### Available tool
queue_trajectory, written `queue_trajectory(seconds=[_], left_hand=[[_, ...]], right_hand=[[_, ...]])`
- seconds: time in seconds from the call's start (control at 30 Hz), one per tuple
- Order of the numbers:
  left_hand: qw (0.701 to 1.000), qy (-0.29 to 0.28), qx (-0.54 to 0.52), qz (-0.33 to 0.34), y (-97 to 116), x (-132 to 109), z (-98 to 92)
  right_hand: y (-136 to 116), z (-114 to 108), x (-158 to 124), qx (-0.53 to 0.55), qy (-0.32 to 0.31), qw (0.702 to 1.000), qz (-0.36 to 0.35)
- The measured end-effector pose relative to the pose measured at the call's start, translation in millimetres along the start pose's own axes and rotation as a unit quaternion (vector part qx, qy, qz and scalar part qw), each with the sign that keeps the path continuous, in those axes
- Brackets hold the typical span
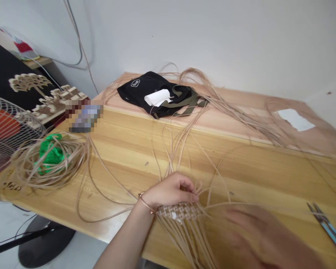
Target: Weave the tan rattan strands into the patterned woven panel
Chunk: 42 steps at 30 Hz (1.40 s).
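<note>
A small woven piece of pale cane strips (182,211) lies near the table's front edge, with long loose strands running from it away from me and toward me. My left hand (172,192), with a thin bracelet at the wrist, rests on its far side. Its fingers are curled, and thumb and forefinger pinch a cane strand at the weave's right end, where a small loop (198,186) stands up. To the right, my right hand (260,235) is smeared by motion; whether its fingers hold a strand cannot be made out. A small white patch (174,215) shows on the weave.
Blue-handled scissors or snips (329,228) lie at the right. A coil of cane (25,164) with green wrapping (52,154) sits at the left, beside a fan (5,130). Farther back are a black bag (140,89), white paper (296,119) and a long cane bundle (229,112).
</note>
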State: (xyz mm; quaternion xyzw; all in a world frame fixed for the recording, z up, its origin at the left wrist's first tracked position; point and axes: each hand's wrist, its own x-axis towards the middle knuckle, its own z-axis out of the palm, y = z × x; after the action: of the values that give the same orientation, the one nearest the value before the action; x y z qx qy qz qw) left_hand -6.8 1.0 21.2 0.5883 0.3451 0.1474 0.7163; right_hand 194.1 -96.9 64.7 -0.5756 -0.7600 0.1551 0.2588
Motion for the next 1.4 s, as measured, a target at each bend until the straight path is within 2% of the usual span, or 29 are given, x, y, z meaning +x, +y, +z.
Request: queue_trajectory(seconds=[0.03,0.13,0.23,0.33,0.43,0.53,0.63,0.77,0.83,0.9,1.0,1.17,1.23,1.4], left_hand=[[1.000,0.001,0.002,0.002,-0.2,0.2,0.0],[1.000,0.004,0.018,0.014,-1.7,1.0,-0.5],[0.998,0.007,0.047,0.028,-3.2,1.9,-1.3],[0.997,0.008,0.067,0.037,-3.0,2.3,-2.0],[0.998,0.002,0.050,0.038,-1.1,2.1,-2.4],[0.999,-0.010,0.026,0.038,0.5,1.5,-2.7],[0.999,-0.012,0.024,0.042,0.3,1.2,-2.9],[0.999,-0.018,0.018,0.039,-1.1,1.8,-2.8],[0.999,-0.017,0.009,0.033,-1.5,2.2,-2.7],[0.999,-0.019,0.005,0.032,-1.8,2.5,-2.4],[0.999,-0.019,0.018,0.043,-2.7,3.0,-2.2],[0.995,-0.024,0.079,0.059,-5.4,3.2,-3.4],[0.991,-0.034,0.110,0.069,-6.7,3.0,-4.7],[0.979,-0.043,0.181,0.085,-7.6,2.6,-6.2]], right_hand=[[-7.0,12.0,3.3,-0.025,-0.050,0.998,-0.022],[-9.2,36.6,10.9,-0.048,-0.125,0.991,0.025],[-1.7,37.5,11.1,0.042,-0.163,0.981,0.095],[-0.7,31.7,10.7,0.148,-0.174,0.953,0.197],[-0.4,35.7,13.8,0.251,-0.142,0.904,0.316],[3.1,44.5,18.8,0.353,-0.112,0.848,0.378],[4.6,47.5,23.1,0.456,-0.086,0.792,0.397],[3.0,46.6,25.0,0.597,-0.077,0.697,0.389],[2.9,48.3,24.5,0.642,-0.066,0.664,0.377],[2.8,51.3,23.9,0.662,-0.043,0.646,0.378],[0.5,55.1,24.0,0.653,-0.009,0.647,0.394],[-8.0,56.0,26.5,0.612,-0.012,0.678,0.407],[-8.9,56.1,27.3,0.583,-0.026,0.708,0.398],[-0.3,58.7,28.3,0.462,-0.047,0.819,0.336]])
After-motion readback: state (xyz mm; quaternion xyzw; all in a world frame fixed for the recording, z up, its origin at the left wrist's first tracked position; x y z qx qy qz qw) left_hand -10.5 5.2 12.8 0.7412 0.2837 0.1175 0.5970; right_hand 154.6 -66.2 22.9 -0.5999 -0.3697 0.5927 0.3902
